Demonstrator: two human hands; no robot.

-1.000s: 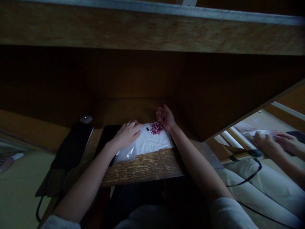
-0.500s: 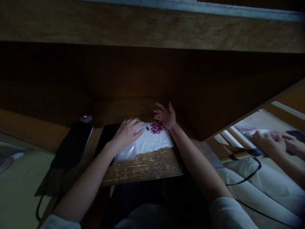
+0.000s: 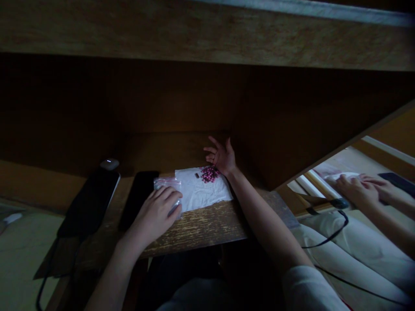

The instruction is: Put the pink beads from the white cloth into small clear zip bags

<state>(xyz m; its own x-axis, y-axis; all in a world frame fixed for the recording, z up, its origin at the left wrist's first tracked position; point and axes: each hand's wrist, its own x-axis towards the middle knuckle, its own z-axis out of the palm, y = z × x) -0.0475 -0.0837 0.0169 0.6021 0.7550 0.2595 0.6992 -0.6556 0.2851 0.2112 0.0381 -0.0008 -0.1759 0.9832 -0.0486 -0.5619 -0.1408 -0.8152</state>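
My left hand [image 3: 158, 211] rests over a small clear zip bag [image 3: 167, 182] with a pinkish seal strip. Its fingers curl down onto the bag, and the thumb lies at the bag's right side. Beside it a crumpled white cloth or sheet [image 3: 197, 196] is spread on the wooden board. Pink and dark beads [image 3: 210, 174] form a small heap near its far right part, with one small dark piece [image 3: 196, 176] just left of them. My right hand [image 3: 223, 157] lies behind the heap, palm up, fingers spread, its wrist at the beads' right edge; I see nothing in it.
Wooden panels [image 3: 272, 116] close off the back and right, under a thick shelf edge [image 3: 207, 41]. A black phone-like slab [image 3: 138, 196], a dark device with a cable [image 3: 89, 203] and a small white case [image 3: 109, 163] lie left. At right another person's hands [image 3: 363, 190] work.
My left hand has drawn back and left off the white cloth onto the zip bag, uncovering the bag's seal. My right hand stays palm up behind the beads. The view has shifted slightly.
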